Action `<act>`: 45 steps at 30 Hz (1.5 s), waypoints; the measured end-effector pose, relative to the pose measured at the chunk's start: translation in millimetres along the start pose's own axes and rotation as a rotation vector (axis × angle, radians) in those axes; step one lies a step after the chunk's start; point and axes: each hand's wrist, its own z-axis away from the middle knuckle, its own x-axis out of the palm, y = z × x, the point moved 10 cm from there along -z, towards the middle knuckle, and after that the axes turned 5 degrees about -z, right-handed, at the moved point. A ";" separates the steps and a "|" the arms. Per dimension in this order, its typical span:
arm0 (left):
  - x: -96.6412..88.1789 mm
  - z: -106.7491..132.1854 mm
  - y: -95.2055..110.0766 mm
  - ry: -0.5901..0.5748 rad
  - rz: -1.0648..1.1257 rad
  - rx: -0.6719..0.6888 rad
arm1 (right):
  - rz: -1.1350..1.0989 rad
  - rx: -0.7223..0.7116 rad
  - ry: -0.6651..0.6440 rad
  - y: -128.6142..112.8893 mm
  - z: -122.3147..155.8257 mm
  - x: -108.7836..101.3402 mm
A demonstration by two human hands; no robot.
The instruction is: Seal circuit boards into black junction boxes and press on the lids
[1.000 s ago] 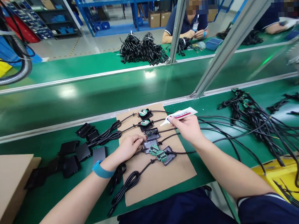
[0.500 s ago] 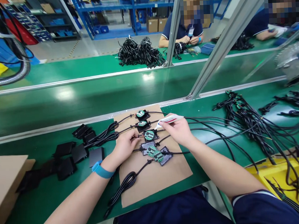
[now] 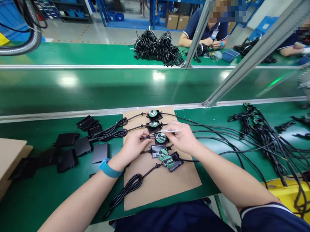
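My left hand [image 3: 134, 144] pinches the black cable [image 3: 151, 136] at the left side of the third round green circuit board [image 3: 161, 138]. That board sits in a small black plastic housing. In my right hand [image 3: 182, 138] is a white squeeze tube [image 3: 174, 131], seen edge-on, its tip close to the board's upper edge; I cannot tell whether they touch. Farther back, two housings with boards [image 3: 154, 124] lie in line. Nearer me, overlapping green boards [image 3: 165, 158] rest partly over grey-looking housings [image 3: 177, 164]. All lie on a cardboard sheet [image 3: 163, 189].
Loose black covers [image 3: 83, 146] lie on the left beside a cardboard box [image 3: 8, 160]. A cable bundle [image 3: 269, 148] spreads at right above a yellow bin [image 3: 289, 195]. Behind the metal rail, a co-worker [image 3: 205, 31] sits by a heap of black cables [image 3: 157, 47].
My right hand has turned and come in over the third board; the tube's printed side no longer shows. My left hand keeps its hold on the cable. The camera view has shifted.
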 end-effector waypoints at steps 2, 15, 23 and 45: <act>-0.2 0.4 0.6 0.001 0.002 0.001 | 0.007 -0.009 -0.017 0.4 -1.4 3.3; 1.2 -0.6 -4.1 -0.014 -0.003 -0.062 | 0.023 -0.053 -0.008 -8.9 8.8 -6.7; 3.9 -0.8 -5.7 -0.015 -0.012 -0.033 | -0.002 -0.007 0.035 -8.5 12.4 -15.2; -1.3 -0.5 5.6 -0.010 0.053 0.006 | -0.009 -0.032 -0.067 -8.9 0.2 11.3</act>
